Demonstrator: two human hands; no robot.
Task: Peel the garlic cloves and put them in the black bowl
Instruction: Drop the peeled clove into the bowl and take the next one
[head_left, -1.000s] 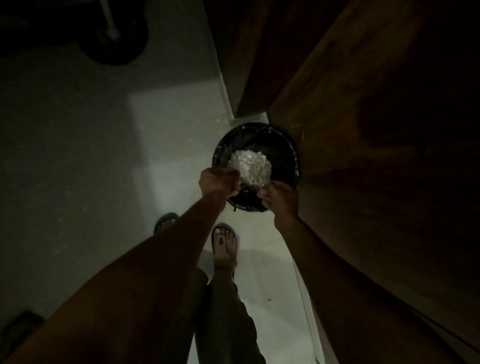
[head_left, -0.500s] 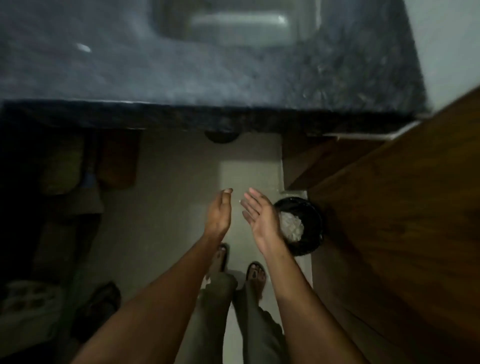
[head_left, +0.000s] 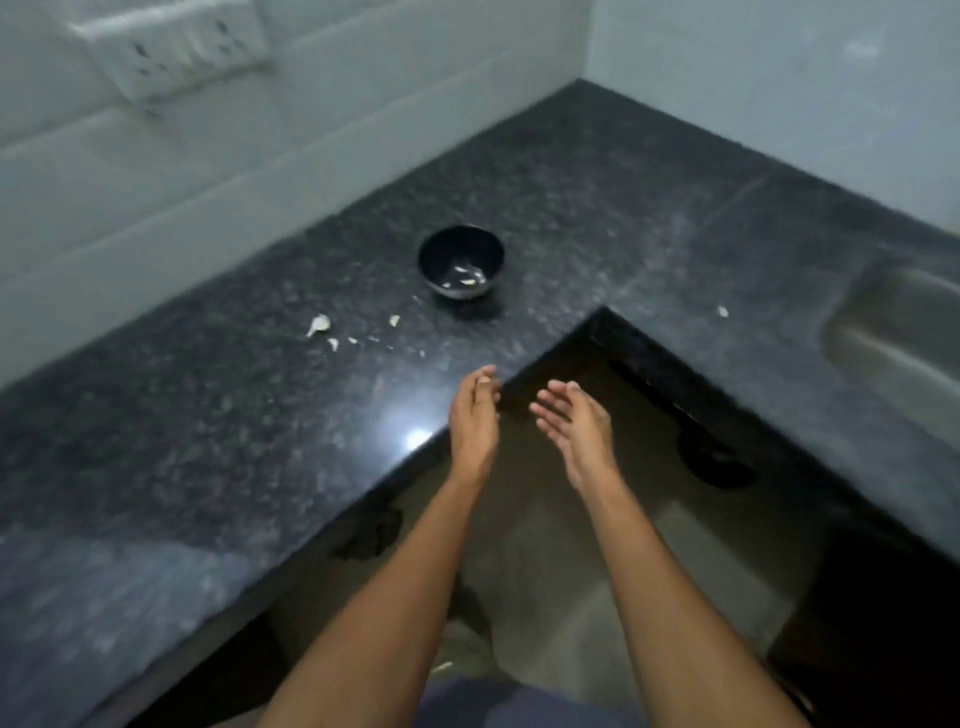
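Garlic (head_left: 318, 325): I see one clove on counter (head_left: 218, 415), left of bowl (head_left: 461, 261).
Hands: left (head_left: 474, 423), right (head_left: 581, 431), both spread, empty.

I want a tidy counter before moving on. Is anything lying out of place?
Yes: a garlic piece and pale scraps lie loose on the counter left of the black bowl; another bit sits near the sink.

One black bowl (head_left: 461, 261), two hands (head_left: 474, 422), one sink (head_left: 904, 332).

Empty hands (head_left: 474, 423) (head_left: 581, 430) hover near black bowl (head_left: 461, 261).
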